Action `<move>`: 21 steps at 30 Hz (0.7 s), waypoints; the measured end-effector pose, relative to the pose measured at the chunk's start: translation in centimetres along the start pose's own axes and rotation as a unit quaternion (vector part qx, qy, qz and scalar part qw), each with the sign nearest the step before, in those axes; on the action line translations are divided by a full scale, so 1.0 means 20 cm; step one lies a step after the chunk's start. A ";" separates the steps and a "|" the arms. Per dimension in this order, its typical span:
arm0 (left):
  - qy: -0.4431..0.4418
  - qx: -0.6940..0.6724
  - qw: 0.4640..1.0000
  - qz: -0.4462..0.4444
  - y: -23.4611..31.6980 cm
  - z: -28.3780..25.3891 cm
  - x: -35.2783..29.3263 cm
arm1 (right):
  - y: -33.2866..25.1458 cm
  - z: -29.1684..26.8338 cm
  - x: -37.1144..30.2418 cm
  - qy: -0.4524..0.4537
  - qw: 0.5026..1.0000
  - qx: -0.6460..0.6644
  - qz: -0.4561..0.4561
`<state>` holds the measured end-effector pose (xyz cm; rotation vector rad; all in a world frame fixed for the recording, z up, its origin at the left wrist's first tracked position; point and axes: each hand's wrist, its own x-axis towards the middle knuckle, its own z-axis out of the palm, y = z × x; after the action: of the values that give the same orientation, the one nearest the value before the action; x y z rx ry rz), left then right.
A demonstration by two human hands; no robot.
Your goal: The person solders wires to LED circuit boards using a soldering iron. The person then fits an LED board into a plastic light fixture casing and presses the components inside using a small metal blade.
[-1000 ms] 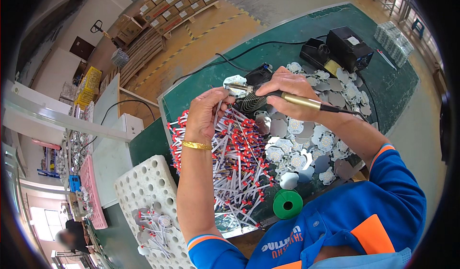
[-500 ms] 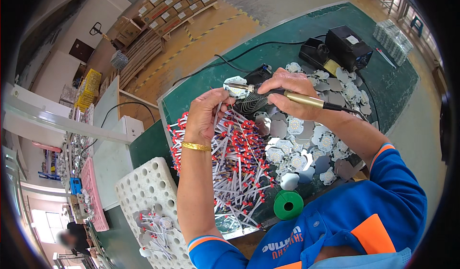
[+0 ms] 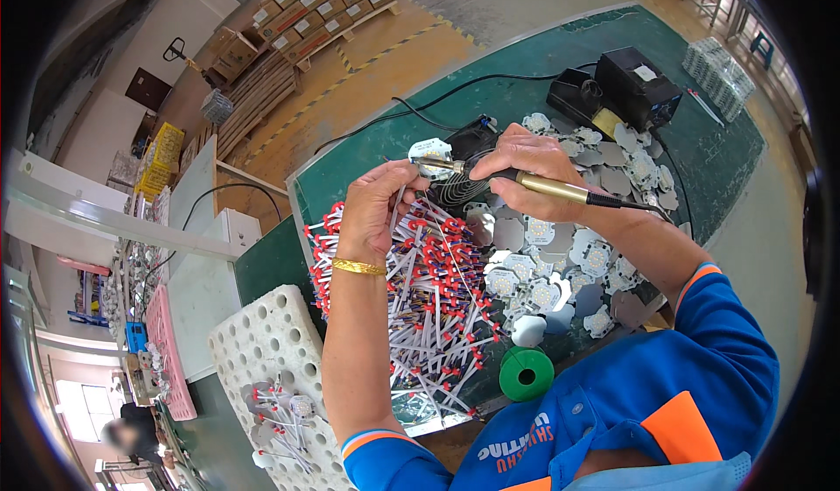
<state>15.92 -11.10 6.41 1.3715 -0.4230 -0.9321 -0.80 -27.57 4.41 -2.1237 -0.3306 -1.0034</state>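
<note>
The right hand (image 3: 529,176) is closed round an iron (image 3: 560,189), whose tip lies over a white board (image 3: 430,150). The left hand (image 3: 378,200), apart from the right, pinches a wire (image 3: 398,206) at the board's near edge; whether it also grips the board I cannot tell. Below the hands spreads a heap of white wires (image 3: 430,316) with red ends; to its right lie loose boards (image 3: 542,294), with a green spool (image 3: 526,374) nearer the person. Beyond the boards stands a black box (image 3: 639,87); left of the wires, a holed foam block (image 3: 254,338). Cartons (image 3: 324,10) are stacked farther off.
</note>
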 end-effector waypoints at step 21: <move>-0.091 -0.031 0.994 -0.057 -0.08 0.06 -0.01 | -0.02 0.05 -0.02 0.074 0.991 -0.107 0.039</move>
<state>14.36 -11.56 5.29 1.2686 -0.4528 -1.1605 -0.70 -26.57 3.79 -2.2177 -0.0678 -1.1862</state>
